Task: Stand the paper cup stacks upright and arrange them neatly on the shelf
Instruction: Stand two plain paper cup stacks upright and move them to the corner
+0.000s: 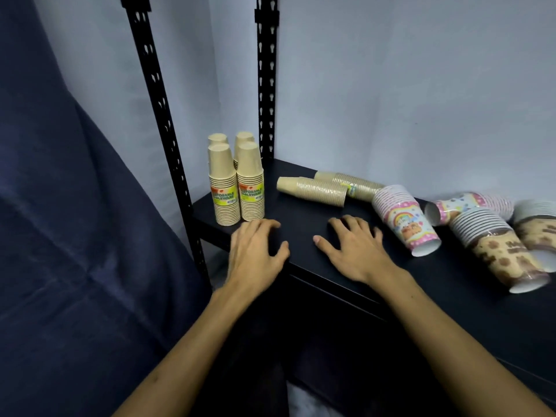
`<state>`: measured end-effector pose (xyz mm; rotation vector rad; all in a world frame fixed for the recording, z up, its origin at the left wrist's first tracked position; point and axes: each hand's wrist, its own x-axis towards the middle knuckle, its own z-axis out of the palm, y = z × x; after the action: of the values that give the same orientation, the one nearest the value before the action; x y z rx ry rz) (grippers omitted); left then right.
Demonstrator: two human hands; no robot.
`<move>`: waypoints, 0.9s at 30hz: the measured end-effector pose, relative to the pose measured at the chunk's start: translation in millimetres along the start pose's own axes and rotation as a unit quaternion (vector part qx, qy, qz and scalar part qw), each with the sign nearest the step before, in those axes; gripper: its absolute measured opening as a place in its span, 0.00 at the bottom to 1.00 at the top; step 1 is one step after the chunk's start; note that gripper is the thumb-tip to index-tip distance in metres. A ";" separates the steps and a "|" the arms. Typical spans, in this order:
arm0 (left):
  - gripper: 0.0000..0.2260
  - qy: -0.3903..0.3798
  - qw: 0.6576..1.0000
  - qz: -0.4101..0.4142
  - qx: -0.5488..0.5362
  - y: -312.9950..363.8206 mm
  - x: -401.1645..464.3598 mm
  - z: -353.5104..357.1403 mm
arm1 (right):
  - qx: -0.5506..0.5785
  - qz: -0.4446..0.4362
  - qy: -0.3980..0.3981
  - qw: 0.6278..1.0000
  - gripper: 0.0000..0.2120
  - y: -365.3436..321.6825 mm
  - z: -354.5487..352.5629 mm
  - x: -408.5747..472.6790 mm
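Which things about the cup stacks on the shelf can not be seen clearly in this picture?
Head view only:
- Two rear upright tan stacks: hidden by the two front stacks except for their tops.
- Rightmost brown-print stack: cut off by the right edge.
- Label on the rear lying tan stack: too small to read.
- Second pink stack: partly covered by the brown-print stack in front.

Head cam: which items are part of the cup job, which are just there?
Job:
upright kraft stacks
lying kraft stacks
rainbow stack
pink stack
cookie-print stacks
shelf
left hand
right hand

Just there:
shelf posts
blue fabric
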<state>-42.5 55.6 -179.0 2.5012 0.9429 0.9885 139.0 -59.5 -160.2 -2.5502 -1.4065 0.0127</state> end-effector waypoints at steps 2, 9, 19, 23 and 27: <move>0.19 -0.095 0.995 0.040 -0.010 13.9 11.5 6.7 | 0.000 0.025 -0.006 1.000 0.34 13.4 -2.6 1.0; 0.32 -0.269 0.960 0.048 0.065 41.7 55.8 39.6 | 0.006 0.081 0.028 0.996 0.36 46.4 -13.8 10.9; 0.40 -0.113 0.975 -0.182 -0.064 63.9 114.9 81.6 | -0.040 0.064 0.228 0.971 0.18 48.1 -27.1 62.6; 0.42 -0.113 0.963 -0.221 -0.107 70.1 145.7 101.6 | -0.032 0.026 0.188 0.981 0.22 64.3 -21.1 90.0; 0.41 -0.066 0.969 -0.200 -0.126 67.6 168.0 115.8 | 0.035 0.013 0.146 0.989 0.22 82.3 -16.8 99.3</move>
<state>161.6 114.4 -146.3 2.0302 1.1400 0.7480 263.2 -22.0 -150.4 -2.3952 -1.2384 -0.2902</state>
